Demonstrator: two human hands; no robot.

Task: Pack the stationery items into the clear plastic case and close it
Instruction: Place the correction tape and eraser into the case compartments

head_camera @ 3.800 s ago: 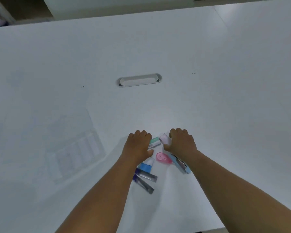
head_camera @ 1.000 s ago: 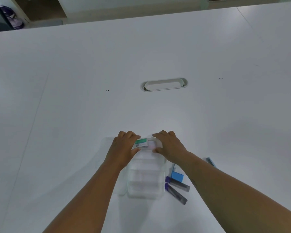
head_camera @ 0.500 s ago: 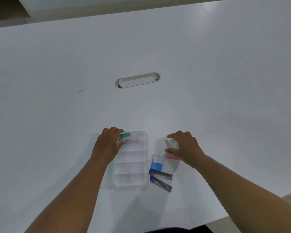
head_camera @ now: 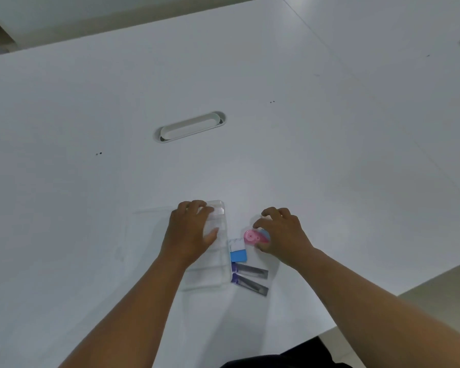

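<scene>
On table, near edge: clear plastic case (head_camera: 215, 251) lies open, lid (head_camera: 144, 232) flat to its left
left hand (head_camera: 190, 232): flat on the case's far end, pinning it, grasping nothing
right hand (head_camera: 282, 235): grip curled round pink correction tape (head_camera: 251, 237), fingers closing, not yet lifted by the look of it
loose items: blue-ended eraser (head_camera: 238, 252), two lead tubes (head_camera: 250, 277), all just right of case
step: picking the tape
next: lift it, carry left, drop into a free compartment, keep case pinned

Hands (head_camera: 189, 232) press case (head_camera: 218, 264), apparently grasp pink tape (head_camera: 251, 237).
</scene>
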